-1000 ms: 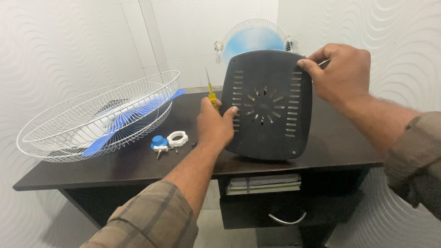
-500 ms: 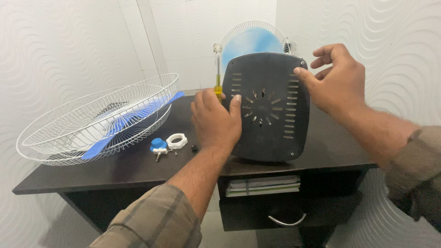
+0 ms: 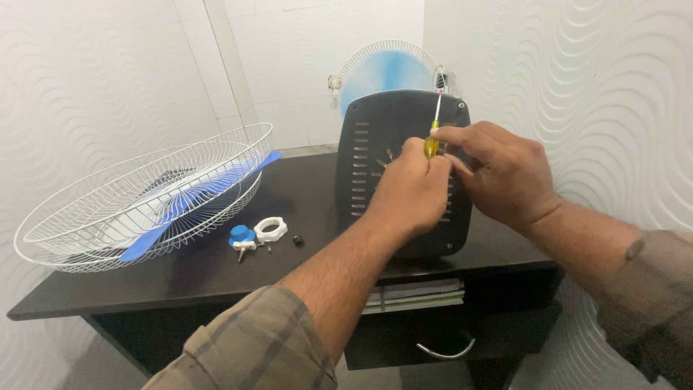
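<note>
A dark grey vented square fan base (image 3: 375,133) stands on edge on the dark desk (image 3: 303,184). In front of the base's middle, my left hand (image 3: 408,191) grips a yellow-handled screwdriver (image 3: 433,133) with its shaft pointing up. My right hand (image 3: 502,173) meets the left one at the screwdriver's handle, fingertips touching it. Both hands cover the base's centre and right side.
A white wire fan guard (image 3: 130,191) with a blue fan blade (image 3: 195,191) in it lies at the desk's left. A blue knob (image 3: 240,236), a white ring nut (image 3: 272,230) and a small dark part (image 3: 297,240) lie beside it. Another fan guard (image 3: 386,65) stands behind. Books (image 3: 415,292) sit under the desk.
My left hand has carried the screwdriver from the base's left edge across to its middle. My right hand has left the base's top right corner and come to the screwdriver handle.
</note>
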